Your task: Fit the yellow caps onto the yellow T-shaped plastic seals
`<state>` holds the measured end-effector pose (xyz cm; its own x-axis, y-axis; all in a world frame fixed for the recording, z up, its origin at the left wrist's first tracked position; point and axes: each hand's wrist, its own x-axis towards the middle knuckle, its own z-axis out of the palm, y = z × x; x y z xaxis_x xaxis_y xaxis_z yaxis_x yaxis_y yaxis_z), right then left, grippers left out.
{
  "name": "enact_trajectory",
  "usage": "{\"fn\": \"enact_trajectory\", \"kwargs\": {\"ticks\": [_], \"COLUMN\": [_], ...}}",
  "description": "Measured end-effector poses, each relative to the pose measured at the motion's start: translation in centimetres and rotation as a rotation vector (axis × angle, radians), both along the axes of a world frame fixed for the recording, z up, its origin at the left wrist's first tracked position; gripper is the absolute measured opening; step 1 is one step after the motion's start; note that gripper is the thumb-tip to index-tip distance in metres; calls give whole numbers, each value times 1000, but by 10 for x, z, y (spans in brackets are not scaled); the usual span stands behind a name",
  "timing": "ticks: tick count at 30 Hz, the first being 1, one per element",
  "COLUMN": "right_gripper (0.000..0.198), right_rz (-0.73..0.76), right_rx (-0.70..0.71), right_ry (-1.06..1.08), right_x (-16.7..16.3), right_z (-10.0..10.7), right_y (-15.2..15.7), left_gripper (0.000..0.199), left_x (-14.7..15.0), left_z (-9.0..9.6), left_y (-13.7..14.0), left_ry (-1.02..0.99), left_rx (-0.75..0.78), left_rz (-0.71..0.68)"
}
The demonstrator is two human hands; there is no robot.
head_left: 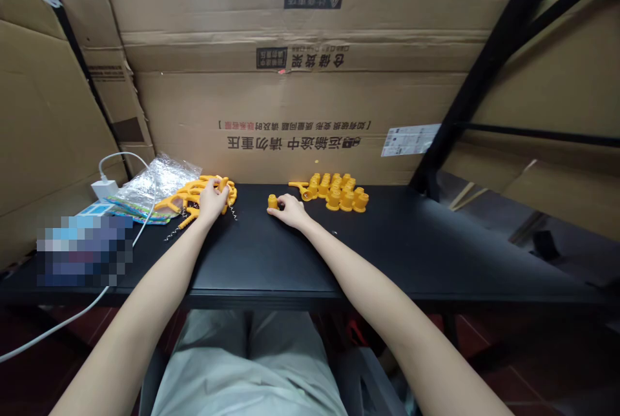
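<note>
Yellow cap (273,201) is pinched by the right hand (289,210) fingers; left hand (213,199) fingers are closed on a hook piece (223,185) (pile (194,195) underneath).

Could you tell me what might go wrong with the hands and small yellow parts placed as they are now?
The left hand rests on a tangled pile of yellow parts; lifting one might drag others along. A loose spring lies beside that pile and could be swept off the black table. The single yellow cap at the right hand could roll away.

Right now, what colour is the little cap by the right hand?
Yellow-orange; the cap shows best in the head view.
</note>
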<state>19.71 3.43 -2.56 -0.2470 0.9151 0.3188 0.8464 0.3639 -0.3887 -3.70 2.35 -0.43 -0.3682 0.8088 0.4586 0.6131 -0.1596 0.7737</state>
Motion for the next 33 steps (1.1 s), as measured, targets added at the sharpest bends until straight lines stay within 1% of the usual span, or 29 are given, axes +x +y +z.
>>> {"fn": "enact_trajectory", "kwargs": {"ticks": [3, 6, 9, 11, 17, 20, 23, 26, 28, 30, 31, 33], "right_gripper": [18, 20, 22, 22, 21, 20, 20, 21, 22, 23, 24, 25], "right_rz": [71, 171, 246, 272, 283, 290, 296, 262, 224, 202, 199, 195], "right_rx": [97, 184, 231, 233, 183, 175, 181, 192, 198, 208, 213, 221], "right_ry": [-32, -74, -105, -112, -75, -38, -18, -6, 18, 49, 61, 79], "right_x": [-1, -1, -3, -3, -5, -5, -4, -3, -1, 2, 3, 6], "right_z": [5, 9, 11, 12, 12, 11, 10, 9, 10, 10, 9, 8], "right_y": [-5, -10, -14, -15, -17, -16, -15, -13, -11, -9, -8, -5], "left_gripper": [11, 12, 14, 15, 15, 16, 15, 15, 14, 15, 19, 32], "left_x": [4, 6, 8, 8, 7, 9, 12, 11, 10, 8, 8, 7], "left_z": [-1, -1, -1, -1, 2, 3, 6, 8, 9, 9, 9, 8], "left_y": [-1, -2, -2, -2, -3, -4, -6, -6, -6, -7, -7, -8], "left_ry": [-37, -56, -77, -103, -127, -171, -279, -398, -442, -461, -461, -426], "left_rx": [29, 53, 54, 59, 78, 72, 44, 24, 19, 2, -11, -38], "left_rz": [-67, -110, -111, -99, -50, -56, -120, -174, -200, -258, -297, -382]}}
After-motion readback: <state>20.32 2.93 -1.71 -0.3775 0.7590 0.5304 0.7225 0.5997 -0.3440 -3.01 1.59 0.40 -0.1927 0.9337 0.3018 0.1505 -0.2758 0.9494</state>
